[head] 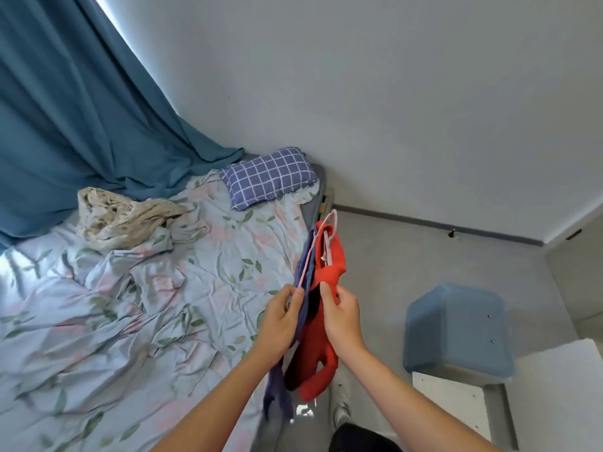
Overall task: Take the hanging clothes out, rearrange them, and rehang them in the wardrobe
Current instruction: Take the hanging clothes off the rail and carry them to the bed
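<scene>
presently listed, item by item. red garment (321,324): held up over the edge of the bed (137,308), its upper part hung on a pink hanger (328,246), a sleeve dangling low. blue-purple garment (305,288): held just beside the red one on the left, touching it, its lower end trailing down past the mattress edge; a thin pink hanger arm is seen along its upper edge. left hand (282,316): fingers curled, the blue-purple garment pinched between thumb and fingertips. right hand (341,316): fingers curled round the red garment, thumb laid on the fabric.

bed: covered by a rumpled floral sheet. checked pillow (269,177): laid at the far end, by the wall. beige crumpled cloth (127,216): heaped on the sheet near the teal curtain (75,109), whose hem is draped onto the mattress.

blue plastic box (456,331): lying tipped on the floor to the right, well apart from the garments; contents cannot be told. white panel (453,402): lying just below the box.
</scene>
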Available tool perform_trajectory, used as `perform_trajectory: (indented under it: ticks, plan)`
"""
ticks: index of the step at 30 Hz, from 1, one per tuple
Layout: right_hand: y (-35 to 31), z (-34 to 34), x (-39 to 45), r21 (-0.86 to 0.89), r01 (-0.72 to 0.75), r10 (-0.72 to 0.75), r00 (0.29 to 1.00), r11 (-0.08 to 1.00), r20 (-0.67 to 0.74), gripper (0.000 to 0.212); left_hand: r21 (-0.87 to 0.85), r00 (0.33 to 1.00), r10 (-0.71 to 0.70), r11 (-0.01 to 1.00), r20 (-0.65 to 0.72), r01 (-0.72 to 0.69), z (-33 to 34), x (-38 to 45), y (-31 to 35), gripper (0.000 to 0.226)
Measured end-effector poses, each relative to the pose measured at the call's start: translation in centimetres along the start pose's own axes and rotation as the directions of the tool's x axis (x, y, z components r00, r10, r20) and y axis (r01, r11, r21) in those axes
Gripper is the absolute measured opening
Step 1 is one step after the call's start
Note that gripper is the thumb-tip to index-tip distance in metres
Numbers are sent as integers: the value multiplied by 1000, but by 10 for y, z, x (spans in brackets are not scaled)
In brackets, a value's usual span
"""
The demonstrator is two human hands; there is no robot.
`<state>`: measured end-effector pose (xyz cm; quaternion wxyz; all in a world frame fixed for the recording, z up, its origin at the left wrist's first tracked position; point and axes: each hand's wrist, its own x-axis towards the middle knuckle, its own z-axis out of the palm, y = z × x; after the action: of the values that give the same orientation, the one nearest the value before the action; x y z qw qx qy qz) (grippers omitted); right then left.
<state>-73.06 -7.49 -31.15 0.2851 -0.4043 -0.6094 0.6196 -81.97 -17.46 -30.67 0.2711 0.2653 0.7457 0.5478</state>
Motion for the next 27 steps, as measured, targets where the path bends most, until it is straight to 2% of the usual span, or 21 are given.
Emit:
perform_trajectory:
  ticks: [4,7,10,13,18,21,27]
  plan:
    - [2,0,73,-7,-27,27,998,1000,59,43,-65,995,-83,995,-55,79,15,58,17,30]
    - [-3,-2,112,-9,-8,9,995,1000,95,42,-110,994,-70,992,-80,61,21,88,32,24]
    - [-10,3,150,0,-3,3,990,1000,141,38,-82,987,-83,994,-136,73,27,121,40,26]
    - [-14,17,174,17,-12,8,982,1000,190,32,-13,983,-81,997,-163,80,24,145,41,13]
    - [-19,49,198,-30,8,5,915,1000,403,25,-18,976,-141,990,-166,140,-6,160,33,13]
    - [-24,75,205,-8,-56,53,865,998,499,20,-33,970,-170,985,-172,167,-33,160,19,21]
    - [-14,136,203,33,-299,230,794,954,563,17,-68,956,-205,979,-212,195,-82,164,-26,24]
